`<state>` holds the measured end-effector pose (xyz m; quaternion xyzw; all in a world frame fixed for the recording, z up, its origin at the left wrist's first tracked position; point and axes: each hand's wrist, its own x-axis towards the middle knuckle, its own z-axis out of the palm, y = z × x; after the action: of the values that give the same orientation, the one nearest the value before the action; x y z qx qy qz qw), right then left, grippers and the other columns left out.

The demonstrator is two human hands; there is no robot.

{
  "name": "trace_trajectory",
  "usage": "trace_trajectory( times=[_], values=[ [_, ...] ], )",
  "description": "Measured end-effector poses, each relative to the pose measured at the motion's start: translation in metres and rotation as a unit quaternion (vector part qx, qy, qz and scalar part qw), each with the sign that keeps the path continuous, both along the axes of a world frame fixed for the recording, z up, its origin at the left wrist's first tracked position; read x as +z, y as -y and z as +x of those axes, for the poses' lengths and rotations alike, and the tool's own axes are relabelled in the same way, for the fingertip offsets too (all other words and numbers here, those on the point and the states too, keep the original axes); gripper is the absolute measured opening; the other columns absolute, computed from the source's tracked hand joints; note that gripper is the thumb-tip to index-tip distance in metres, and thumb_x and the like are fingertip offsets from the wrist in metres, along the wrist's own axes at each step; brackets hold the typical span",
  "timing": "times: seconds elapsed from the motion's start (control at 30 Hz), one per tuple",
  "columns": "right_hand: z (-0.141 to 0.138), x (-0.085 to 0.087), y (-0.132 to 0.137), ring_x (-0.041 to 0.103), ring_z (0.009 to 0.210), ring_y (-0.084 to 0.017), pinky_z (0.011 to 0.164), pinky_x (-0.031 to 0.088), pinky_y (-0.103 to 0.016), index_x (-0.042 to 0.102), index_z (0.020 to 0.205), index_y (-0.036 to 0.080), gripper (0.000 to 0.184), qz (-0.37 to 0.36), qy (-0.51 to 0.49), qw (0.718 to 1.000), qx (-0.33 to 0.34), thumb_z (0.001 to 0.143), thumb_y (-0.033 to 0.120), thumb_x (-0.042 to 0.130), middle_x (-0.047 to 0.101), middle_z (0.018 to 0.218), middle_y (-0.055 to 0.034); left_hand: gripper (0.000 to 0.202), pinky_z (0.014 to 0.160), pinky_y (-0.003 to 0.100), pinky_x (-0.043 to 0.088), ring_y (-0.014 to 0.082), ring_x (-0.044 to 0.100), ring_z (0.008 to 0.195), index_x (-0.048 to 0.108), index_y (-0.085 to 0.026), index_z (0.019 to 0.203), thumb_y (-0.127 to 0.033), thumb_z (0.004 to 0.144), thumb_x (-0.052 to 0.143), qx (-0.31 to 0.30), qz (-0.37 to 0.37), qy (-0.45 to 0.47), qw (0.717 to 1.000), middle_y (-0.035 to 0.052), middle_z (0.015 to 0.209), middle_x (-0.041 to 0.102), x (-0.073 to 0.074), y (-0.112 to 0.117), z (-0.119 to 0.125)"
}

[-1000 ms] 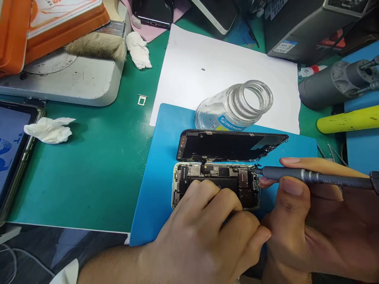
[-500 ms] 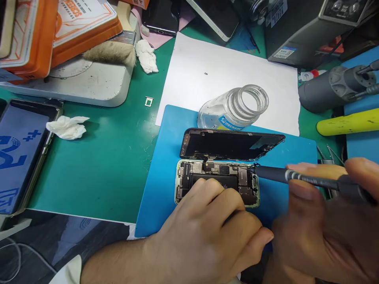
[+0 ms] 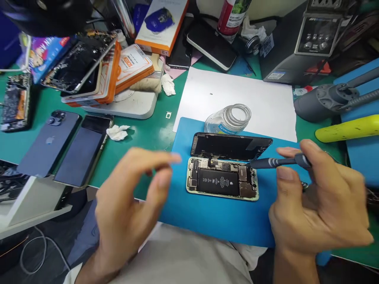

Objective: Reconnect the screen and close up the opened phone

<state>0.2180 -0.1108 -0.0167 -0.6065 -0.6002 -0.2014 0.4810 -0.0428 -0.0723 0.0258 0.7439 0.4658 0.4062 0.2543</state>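
Observation:
An opened phone [image 3: 219, 183] lies on a blue mat [image 3: 219, 223], its battery and boards bare. Its detached-looking screen [image 3: 231, 146] leans back along the far edge, against a glass jar [image 3: 227, 118] with clear liquid in it. In my right hand [image 3: 316, 201] is a dark grey screwdriver [image 3: 275, 162], held between thumb and fingers. The tip reaches the phone's upper right corner, by the camera end. My left hand [image 3: 133, 205] hovers left of the phone, slightly blurred, thumb and forefinger apart with nothing seen between them.
White paper [image 3: 266, 102] lies behind the mat, with a tiny dark piece on it. A SIM tray [image 3: 168, 115], crumpled tissue [image 3: 117, 133] and two phones lie to the left. Stacked boxes [image 3: 133, 67] stand behind; a grey machine [image 3: 287, 43] and yellow tube [image 3: 349, 128] are at right.
My left hand has lifted off the phone and moved left, its fingers opening. The screwdriver stays at the phone's upper right corner. The view has shifted and shows more of the bench.

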Motion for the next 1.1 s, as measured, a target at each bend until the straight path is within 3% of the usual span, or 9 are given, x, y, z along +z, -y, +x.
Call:
trace_trajectory(
  times=[0.1, 0.2, 0.4, 0.5, 0.6, 0.7, 0.8, 0.93, 1.1],
  values=[
    [-0.001, 0.004, 0.003, 0.077, 0.099, -0.021, 0.089, 0.063, -0.037, 0.071, 0.145, 0.034, 0.065, -0.029, -0.007, 1.0, -0.003, 0.09, 0.002, 0.079, 0.08, 0.118, -0.0039, 0.038, 0.089, 0.031, 0.057, 0.0178, 0.071, 0.11, 0.061, -0.032, 0.148, -0.038, 0.11, 0.061, 0.054, -0.058, -0.04, 0.996, 0.0014, 0.126, 0.073, -0.003, -0.026, 0.003],
    [-0.003, 0.005, 0.006, 0.075, 0.106, -0.023, 0.096, 0.062, -0.039, 0.064, 0.153, 0.03, 0.067, -0.062, 0.003, 0.998, 0.013, 0.093, 0.004, 0.077, 0.078, 0.125, -0.0061, 0.051, 0.085, 0.029, 0.056, 0.018, 0.071, 0.116, 0.052, -0.035, 0.158, -0.052, 0.11, 0.059, -0.012, -0.136, -0.08, 0.987, 0.0006, 0.141, 0.07, -0.004, -0.039, 0.016],
    [-0.001, 0.013, 0.011, 0.075, 0.104, -0.024, 0.096, 0.064, -0.044, 0.068, 0.147, 0.032, 0.056, -0.001, -0.132, 0.99, 0.041, 0.097, 0.007, 0.072, 0.076, 0.118, -0.0058, 0.036, 0.086, 0.031, 0.049, 0.019, 0.071, 0.104, 0.068, -0.034, 0.135, -0.055, 0.112, 0.05, -0.066, -0.209, -0.123, 0.968, -0.0035, 0.118, 0.077, 0.001, -0.049, 0.038],
    [0.021, 0.028, 0.03, 0.074, 0.088, -0.021, 0.083, 0.068, -0.044, 0.071, 0.144, 0.033, 0.043, 0.046, -0.386, 0.92, 0.05, 0.103, 0.019, 0.066, 0.068, 0.107, -0.0071, 0.035, 0.078, 0.031, 0.043, 0.0186, 0.065, 0.089, 0.069, -0.029, 0.113, -0.058, 0.112, 0.048, -0.064, -0.213, -0.12, 0.968, -0.0045, 0.095, 0.073, -0.001, -0.053, 0.042],
    [0.05, 0.038, 0.062, 0.066, 0.064, -0.015, 0.058, 0.065, -0.034, 0.073, 0.139, 0.035, 0.038, -0.099, -0.577, 0.802, 0.119, 0.101, 0.036, 0.068, 0.059, 0.094, -0.0037, 0.033, 0.075, 0.03, 0.04, 0.0176, 0.061, 0.084, 0.065, -0.028, 0.107, -0.056, 0.112, 0.048, -0.078, -0.214, -0.109, 0.968, -0.0054, 0.09, 0.068, -0.003, -0.055, 0.044],
    [0.066, 0.032, 0.088, 0.063, 0.065, -0.012, 0.073, 0.071, -0.035, 0.075, 0.135, 0.035, 0.04, -0.237, -0.613, 0.74, 0.143, 0.097, 0.048, 0.073, 0.06, 0.088, -0.0013, 0.029, 0.076, 0.03, 0.041, 0.0177, 0.062, 0.086, 0.061, -0.028, 0.105, -0.054, 0.112, 0.049, -0.099, -0.211, -0.116, 0.965, -0.005, 0.094, 0.069, -0.004, -0.052, 0.043],
    [0.071, 0.018, 0.099, 0.066, 0.079, -0.013, 0.1, 0.067, -0.035, 0.073, 0.14, 0.033, 0.049, -0.305, -0.576, 0.748, 0.124, 0.098, 0.059, 0.072, 0.063, 0.087, -0.0016, 0.03, 0.081, 0.031, 0.045, 0.0203, 0.067, 0.096, 0.058, -0.029, 0.106, -0.056, 0.112, 0.047, -0.132, -0.228, -0.127, 0.956, -0.0028, 0.104, 0.073, -0.002, -0.048, 0.036],
    [0.08, 0.008, 0.094, 0.068, 0.094, -0.017, 0.115, 0.059, -0.039, 0.067, 0.147, 0.034, 0.059, -0.289, -0.545, 0.783, 0.08, 0.097, 0.067, 0.068, 0.065, 0.092, -0.0022, 0.028, 0.103, 0.036, 0.05, 0.0243, 0.067, 0.129, 0.056, -0.031, 0.113, -0.058, 0.111, 0.052, -0.213, -0.259, -0.124, 0.934, 0.0, 0.136, 0.075, 0.003, -0.046, 0.024],
    [0.092, 0.011, 0.079, 0.071, 0.102, -0.021, 0.094, 0.063, -0.032, 0.065, 0.151, 0.034, 0.06, -0.27, -0.471, 0.84, 0.002, 0.099, 0.065, 0.065, 0.072, 0.106, -0.0054, 0.023, 0.116, 0.044, 0.047, 0.027, 0.06, 0.143, 0.059, -0.033, 0.12, -0.053, 0.109, 0.059, -0.268, -0.216, -0.178, 0.922, 0.0008, 0.154, 0.066, 0.003, -0.045, 0.015]
  ],
)
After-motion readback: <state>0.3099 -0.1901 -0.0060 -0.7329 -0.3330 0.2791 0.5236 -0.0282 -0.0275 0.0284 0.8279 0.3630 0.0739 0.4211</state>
